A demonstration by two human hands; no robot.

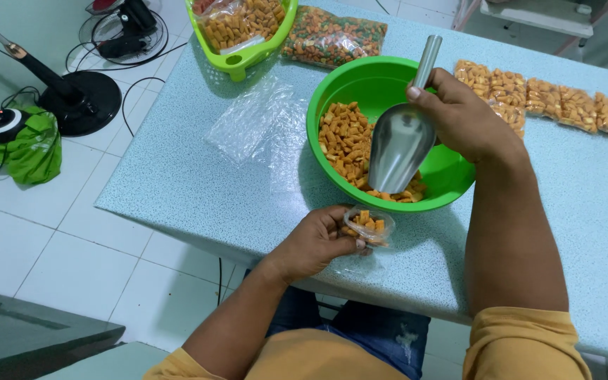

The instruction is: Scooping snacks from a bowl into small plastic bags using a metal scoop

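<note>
Scoop [399, 144] is gripped by the right hand [462, 116], tipped into the green bowl [381, 77] of snacks [346, 137]; small bag [369, 225] is pinched open by the left hand [314, 243] at the tabletop [177, 176] edge.

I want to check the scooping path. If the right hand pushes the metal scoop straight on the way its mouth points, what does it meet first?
Most likely the orange snack pieces in the green bowl: the right hand tilts the metal scoop down into them, its mouth apparently already touching.
</note>
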